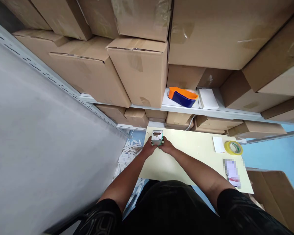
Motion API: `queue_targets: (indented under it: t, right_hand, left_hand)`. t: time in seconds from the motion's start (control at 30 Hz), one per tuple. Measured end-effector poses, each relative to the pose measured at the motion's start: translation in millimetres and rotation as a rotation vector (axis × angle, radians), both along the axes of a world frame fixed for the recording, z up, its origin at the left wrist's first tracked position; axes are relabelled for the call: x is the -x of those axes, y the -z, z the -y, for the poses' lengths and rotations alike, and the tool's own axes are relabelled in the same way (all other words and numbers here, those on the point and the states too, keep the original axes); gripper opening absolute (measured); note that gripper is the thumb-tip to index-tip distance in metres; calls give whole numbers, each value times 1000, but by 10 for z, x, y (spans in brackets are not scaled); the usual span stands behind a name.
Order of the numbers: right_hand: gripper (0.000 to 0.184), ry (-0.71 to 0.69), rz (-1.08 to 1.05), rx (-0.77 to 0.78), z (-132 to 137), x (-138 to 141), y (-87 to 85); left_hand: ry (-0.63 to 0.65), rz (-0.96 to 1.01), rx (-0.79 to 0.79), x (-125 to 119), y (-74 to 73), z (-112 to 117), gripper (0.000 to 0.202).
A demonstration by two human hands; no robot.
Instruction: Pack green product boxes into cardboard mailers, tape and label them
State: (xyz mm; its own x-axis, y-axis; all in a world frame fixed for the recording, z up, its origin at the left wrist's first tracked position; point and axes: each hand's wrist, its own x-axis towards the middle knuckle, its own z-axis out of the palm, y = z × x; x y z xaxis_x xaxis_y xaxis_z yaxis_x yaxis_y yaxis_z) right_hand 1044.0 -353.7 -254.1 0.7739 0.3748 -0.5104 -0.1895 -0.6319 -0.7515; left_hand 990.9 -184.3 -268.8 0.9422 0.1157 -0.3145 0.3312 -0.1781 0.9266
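A small white and green box [157, 137] is held upright between both hands over the left part of the pale yellow table [183, 163]. Its top looks partly open, with something brown showing inside that I cannot make out. My left hand [150, 147] grips the box's left side, and my right hand [167, 145] grips its right side. The fingers of both hands are closed against it and partly hidden behind it.
On the table's right lie a white pad [218, 144], a roll of yellow tape [233, 148] and a blurred phone [232, 173]. An orange and blue tape dispenser [183, 97] sits on the shelf among cardboard boxes [139, 71]. White paper strips [127, 155] litter the floor at left.
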Motion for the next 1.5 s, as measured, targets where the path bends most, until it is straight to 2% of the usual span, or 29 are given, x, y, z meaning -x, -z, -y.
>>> queue_targets:
  t: [0.1,0.2,0.37,0.5,0.67,0.8,0.93,1.13,1.27,1.37,1.5]
  right_hand:
    - [77,52,4,25,-226,-116,18]
    - [79,85,-2,35,-315,-172,43]
    - [85,121,-36,81,-324,-152,48]
    - [86,159,-48,120,-246,-73,2]
    - [71,224,-61,135,82,227,-26]
    - [52,277,-82,145,478,629,28]
    - [33,317,-105,142,912,1034,111]
    - [25,380,-130,128,1549,1439,229]
    - [24,334,-135,92,1904,1488,298]
    - [26,261,-135,50,2146,1387,336]
    - [31,171,-137,-16,2442,1130,315]
  left_hand:
    - [31,24,3,-206,77,-229,71]
    - [74,66,67,-299,144,-335,74]
    - [106,102,59,-246,222,-380,79]
    - [79,65,78,-182,238,-396,84]
    - [24,-28,14,-95,235,-469,85]
    - [1,-130,-24,95,259,-517,68]
    - [39,-214,-42,432,289,-478,47]
    - [166,-307,-129,875,316,-248,34]
    - [179,-285,-193,1011,189,82,28]
    - [90,-237,-172,1108,53,418,23]
    - [-170,-195,-74,1331,-52,916,28]
